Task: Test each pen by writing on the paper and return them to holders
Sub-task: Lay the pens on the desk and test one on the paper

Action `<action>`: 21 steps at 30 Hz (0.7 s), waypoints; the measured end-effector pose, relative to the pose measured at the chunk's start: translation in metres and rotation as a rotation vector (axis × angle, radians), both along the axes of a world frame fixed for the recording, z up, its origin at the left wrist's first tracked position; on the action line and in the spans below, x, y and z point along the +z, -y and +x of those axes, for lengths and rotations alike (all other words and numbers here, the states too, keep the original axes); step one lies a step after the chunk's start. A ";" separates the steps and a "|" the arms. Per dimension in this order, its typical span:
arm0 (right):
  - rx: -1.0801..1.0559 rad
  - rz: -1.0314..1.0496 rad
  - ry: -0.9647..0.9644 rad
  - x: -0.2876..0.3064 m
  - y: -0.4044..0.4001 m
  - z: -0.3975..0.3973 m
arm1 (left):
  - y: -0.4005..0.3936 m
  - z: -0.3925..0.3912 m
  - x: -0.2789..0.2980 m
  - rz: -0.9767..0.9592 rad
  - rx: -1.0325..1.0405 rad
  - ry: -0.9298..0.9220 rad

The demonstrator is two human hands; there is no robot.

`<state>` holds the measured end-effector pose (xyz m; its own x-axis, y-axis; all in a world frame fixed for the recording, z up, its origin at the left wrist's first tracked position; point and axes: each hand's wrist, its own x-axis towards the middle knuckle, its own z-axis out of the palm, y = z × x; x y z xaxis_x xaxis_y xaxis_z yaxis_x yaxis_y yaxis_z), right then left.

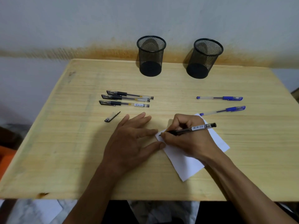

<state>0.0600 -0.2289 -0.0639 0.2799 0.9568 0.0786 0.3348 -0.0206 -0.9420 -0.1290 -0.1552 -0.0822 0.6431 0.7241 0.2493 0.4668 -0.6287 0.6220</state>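
My right hand (187,139) grips an uncapped black pen (195,128), its tip touching the upper left corner of the white paper (186,165). My left hand (129,139) lies flat on the table, with its fingertips pressing the paper's left edge. The pen's black cap (112,117) lies loose to the left of that hand. Three capped black pens (126,99) lie side by side behind it. Two capped blue pens (220,98) (224,110) lie to the right. Two black mesh holders (151,56) (204,59) stand at the table's far edge, both with nothing inside.
The light wooden table (64,151) stands against a pale wall with a rust-coloured stain. Its front edge runs just below my forearms. Something orange (4,160) shows at the left, below the table's level.
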 end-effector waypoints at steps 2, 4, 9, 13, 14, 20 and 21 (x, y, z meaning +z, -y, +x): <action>0.005 -0.005 0.013 0.000 0.000 0.000 | 0.000 0.000 0.000 -0.002 -0.001 0.000; 0.022 -0.008 0.048 0.002 0.000 -0.001 | -0.001 -0.001 0.000 0.009 -0.002 -0.010; 0.020 -0.005 0.078 0.002 0.000 0.001 | 0.001 -0.001 0.000 0.018 -0.013 -0.019; 0.009 0.007 0.102 0.003 -0.001 0.000 | 0.000 0.000 0.001 0.016 -0.013 -0.024; 0.003 0.010 0.097 0.004 0.000 -0.001 | 0.000 0.000 0.001 0.020 -0.012 -0.025; -0.012 0.018 0.116 0.002 -0.002 -0.001 | 0.000 0.000 0.001 0.025 -0.008 -0.038; -0.012 0.023 0.101 0.002 -0.002 -0.001 | 0.001 0.000 0.002 0.024 -0.009 -0.037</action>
<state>0.0587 -0.2268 -0.0616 0.2812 0.9510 0.1288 0.4284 -0.0043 -0.9036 -0.1291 -0.1560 -0.0807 0.6583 0.7126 0.2428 0.4836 -0.6474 0.5890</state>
